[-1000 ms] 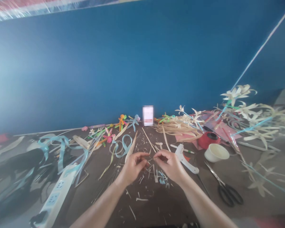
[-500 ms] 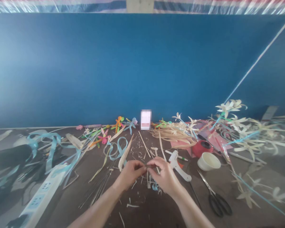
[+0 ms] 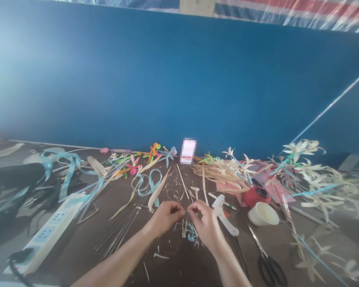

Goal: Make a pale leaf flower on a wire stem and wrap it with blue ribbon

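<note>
Over the middle of the brown table, my left hand (image 3: 166, 218) and my right hand (image 3: 205, 224) meet almost fingertip to fingertip. Each is closed in a pinch of thumb and forefinger. Whatever lies between the fingers is too small to make out. Beneath them are small pale scraps and a blue scrap (image 3: 191, 232). A pale dried husk strip (image 3: 159, 192) lies just beyond my left hand. A white glue gun (image 3: 224, 215) rests right of my right hand, with black-handled scissors (image 3: 271, 265) farther right and nearer me.
Thin wires (image 3: 121, 235) and a white power strip (image 3: 49, 231) lie at left. On the right stand a white cup (image 3: 263, 214) and a red roll (image 3: 255, 195), with pale husk flowers (image 3: 303, 148) behind. Colourful pipe-cleaner figures (image 3: 153, 152) line the blue wall (image 3: 179, 79).
The view has tilted a little. My fingertips have moved slightly apart, and both hands keep their pinch over the same part of the table.
</note>
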A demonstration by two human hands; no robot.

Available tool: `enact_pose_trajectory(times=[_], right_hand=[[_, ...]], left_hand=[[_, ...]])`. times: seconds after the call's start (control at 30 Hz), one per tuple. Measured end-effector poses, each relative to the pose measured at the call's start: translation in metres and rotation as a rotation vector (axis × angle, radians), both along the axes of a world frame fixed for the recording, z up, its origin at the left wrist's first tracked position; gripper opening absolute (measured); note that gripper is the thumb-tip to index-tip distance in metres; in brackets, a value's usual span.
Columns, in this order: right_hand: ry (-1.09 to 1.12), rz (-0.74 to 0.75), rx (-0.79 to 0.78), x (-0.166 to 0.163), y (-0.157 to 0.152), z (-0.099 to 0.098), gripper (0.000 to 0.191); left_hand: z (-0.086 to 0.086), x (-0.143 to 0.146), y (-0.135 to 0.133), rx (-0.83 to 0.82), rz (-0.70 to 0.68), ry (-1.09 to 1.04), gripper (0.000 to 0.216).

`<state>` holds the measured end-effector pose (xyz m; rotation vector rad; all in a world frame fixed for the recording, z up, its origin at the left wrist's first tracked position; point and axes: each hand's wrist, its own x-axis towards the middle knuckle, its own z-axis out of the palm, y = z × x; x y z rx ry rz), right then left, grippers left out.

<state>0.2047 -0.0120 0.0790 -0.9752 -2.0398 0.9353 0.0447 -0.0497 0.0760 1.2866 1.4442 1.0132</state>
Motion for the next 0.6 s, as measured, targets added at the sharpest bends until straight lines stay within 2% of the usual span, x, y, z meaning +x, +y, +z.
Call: enact_pose_trajectory(times=[0.47,0.6], right_hand=[[0.044,-0.073,-0.019,-0.001,0.0027,-0.006,0.01],[0.065,-0.095,-0.008,-0.0011,0.0044,-0.0068,0.011]], left_hand=[[-0.0045,0.0037,0.0032,-0.051,-0.006,-0.092,0.017],[-0.0085,0.0053,0.0044,-0.123,0.002,-0.289,0.02]])
